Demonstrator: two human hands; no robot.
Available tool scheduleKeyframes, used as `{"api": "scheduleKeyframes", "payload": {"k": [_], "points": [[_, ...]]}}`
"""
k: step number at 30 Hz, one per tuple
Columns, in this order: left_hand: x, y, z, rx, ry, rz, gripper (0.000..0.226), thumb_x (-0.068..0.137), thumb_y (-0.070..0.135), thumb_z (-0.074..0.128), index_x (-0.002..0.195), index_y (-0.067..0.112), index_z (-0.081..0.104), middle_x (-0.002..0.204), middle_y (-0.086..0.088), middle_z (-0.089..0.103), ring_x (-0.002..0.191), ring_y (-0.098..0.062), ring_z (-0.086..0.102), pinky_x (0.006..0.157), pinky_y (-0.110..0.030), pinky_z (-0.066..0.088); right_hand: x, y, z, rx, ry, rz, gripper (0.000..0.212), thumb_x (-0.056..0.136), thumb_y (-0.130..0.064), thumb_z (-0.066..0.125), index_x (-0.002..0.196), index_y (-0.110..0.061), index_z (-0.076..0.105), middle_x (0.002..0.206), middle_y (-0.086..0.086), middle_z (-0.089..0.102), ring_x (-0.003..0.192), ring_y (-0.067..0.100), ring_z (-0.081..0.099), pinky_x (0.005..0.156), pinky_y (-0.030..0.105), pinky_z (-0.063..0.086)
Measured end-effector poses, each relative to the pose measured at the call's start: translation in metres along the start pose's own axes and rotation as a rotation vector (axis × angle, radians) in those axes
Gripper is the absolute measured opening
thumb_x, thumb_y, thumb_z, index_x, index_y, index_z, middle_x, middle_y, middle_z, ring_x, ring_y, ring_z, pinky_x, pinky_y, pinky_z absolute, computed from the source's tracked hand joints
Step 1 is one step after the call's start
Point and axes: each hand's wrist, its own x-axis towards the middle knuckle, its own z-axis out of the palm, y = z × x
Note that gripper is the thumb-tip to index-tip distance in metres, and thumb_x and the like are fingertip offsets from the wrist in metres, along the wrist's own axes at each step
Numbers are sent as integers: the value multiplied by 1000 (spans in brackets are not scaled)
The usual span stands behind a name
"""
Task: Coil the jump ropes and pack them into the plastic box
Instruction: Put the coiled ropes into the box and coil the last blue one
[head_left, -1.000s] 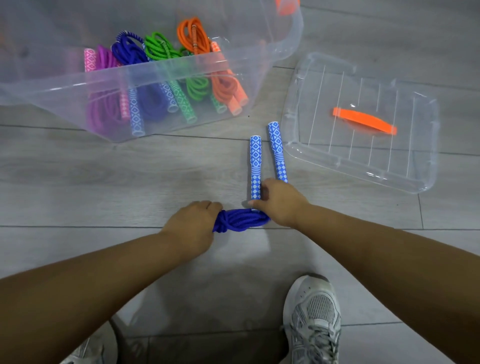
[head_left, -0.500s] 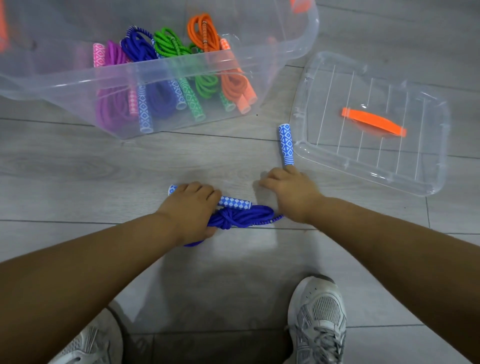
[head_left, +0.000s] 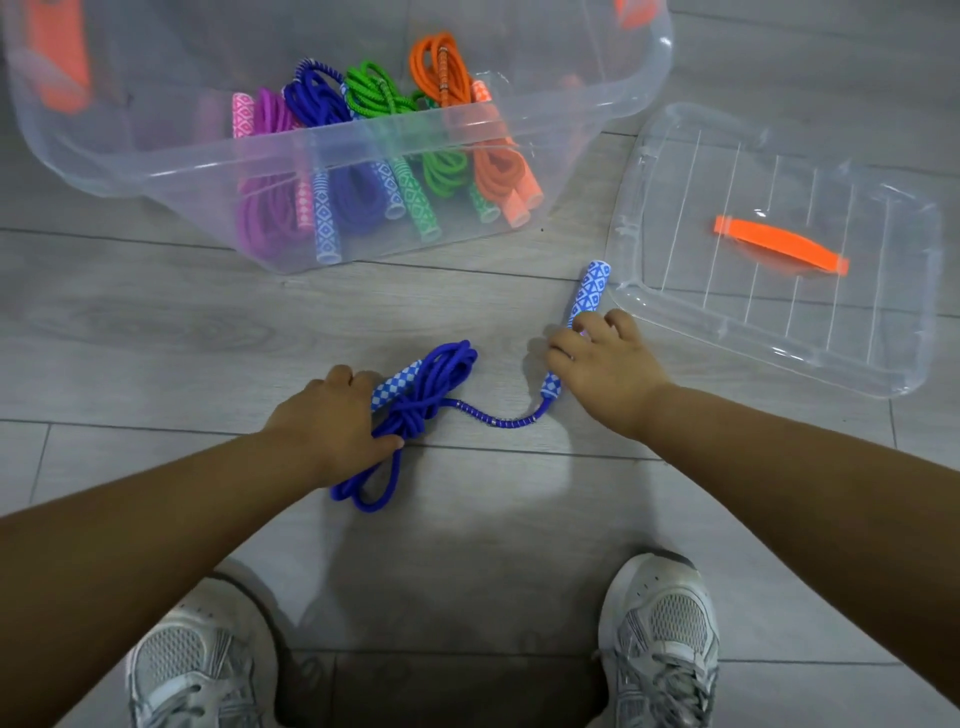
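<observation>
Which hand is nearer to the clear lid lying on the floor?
Right. The right hand rests on a blue rope handle just beside the clear lid's near-left corner. The left hand sits further away, on the blue rope bundle.

A grey wood-look plank floor (head_left: 156, 332) is being shown across the whole frame. A clear plastic box (head_left: 613, 119) is being carried by it at upper left, and a clear lid (head_left: 883, 338) with an orange handle at upper right. At centre a blue jump rope (head_left: 415, 410) is lying on the planks. Two grey sneakers (head_left: 660, 639) are being planted along the bottom edge.
</observation>
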Motion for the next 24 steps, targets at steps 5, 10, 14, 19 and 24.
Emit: {"api": "scheduleKeyframes", "payload": {"k": [5,10,14,19,24], "points": [[-9,-18,0,-50,-3,-101,66,81,59,57,128,17,38,118,-8,50,104,-27,52,80,-36,46,18,0,-13,187,202,85,22,72,-11,55,91,-12,68,89,7,64,78,29,63,80,38,26],[-7,-32,2,-206,-32,-170,59,78,60,59,111,14,44,103,-8,56,90,-25,56,72,-35,46,27,-17,-32,611,-87,307,35,96,-33,42,121,-11,54,109,11,51,87,33,57,75,36,43],[-5,-22,5,-325,-42,-170,54,76,57,64,100,14,45,102,-8,55,85,-23,54,68,-31,41,29,-32,-30,934,-207,524,37,93,-33,52,120,-9,47,109,11,55,94,27,53,75,30,39],[-2,2,8,-617,-75,-134,55,77,50,69,105,8,49,98,-3,58,90,-20,58,73,-31,46,37,-51,-20,1129,-184,626,35,87,-19,60,117,-6,46,110,15,57,98,30,55,82,33,42],[3,15,7,-817,-89,-116,15,85,21,61,80,7,61,86,-13,67,85,-28,64,84,-43,52,46,-66,-29,1151,-295,470,48,84,-14,53,130,-8,41,130,14,40,118,28,40,99,31,36]]}}
